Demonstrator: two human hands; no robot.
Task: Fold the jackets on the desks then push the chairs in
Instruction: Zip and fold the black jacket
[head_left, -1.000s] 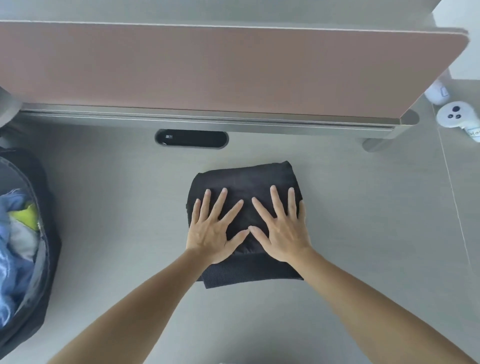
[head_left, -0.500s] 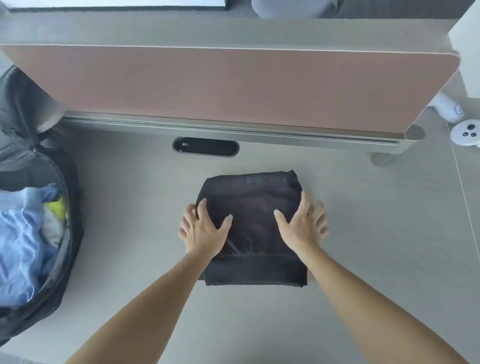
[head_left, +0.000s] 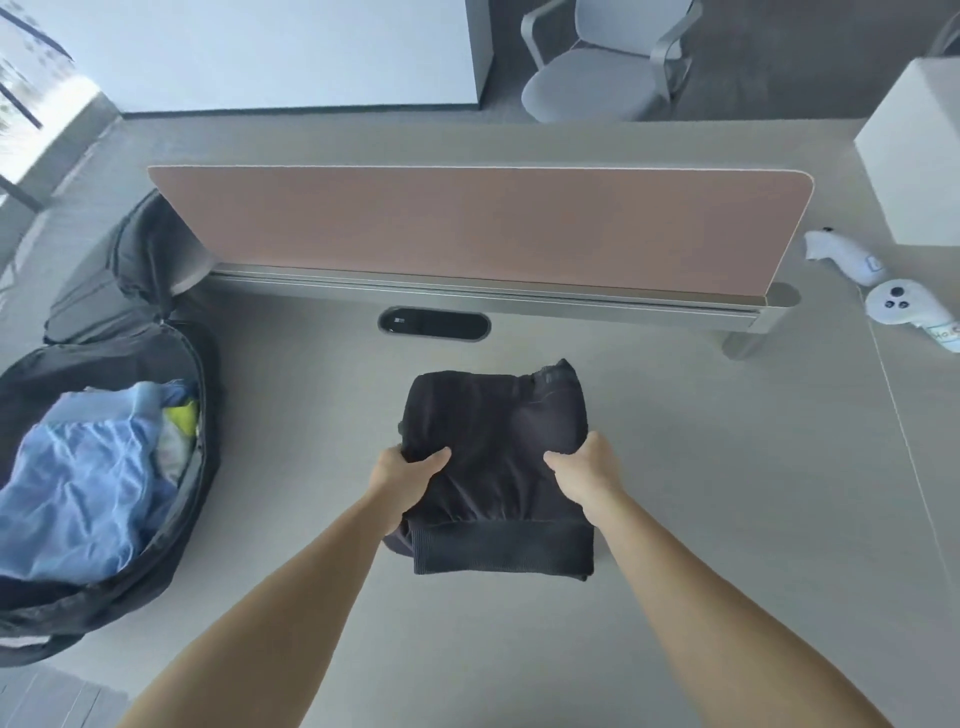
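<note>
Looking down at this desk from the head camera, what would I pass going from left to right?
An open black bag stuffed with blue clothes → folded black jacket → white handheld controllers.

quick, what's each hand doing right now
Left hand: grips the left side of the folded black fabric jacket.
Right hand: grips its right side.

Boxed in back and left
Pinkish felt divider panel (head_left: 478, 228) walls off the back, open black backpack (head_left: 111, 582) crowds the left; grey desk top (head_left: 727, 467) lies bare rightward to two white controllers (head_left: 901, 310).
</note>
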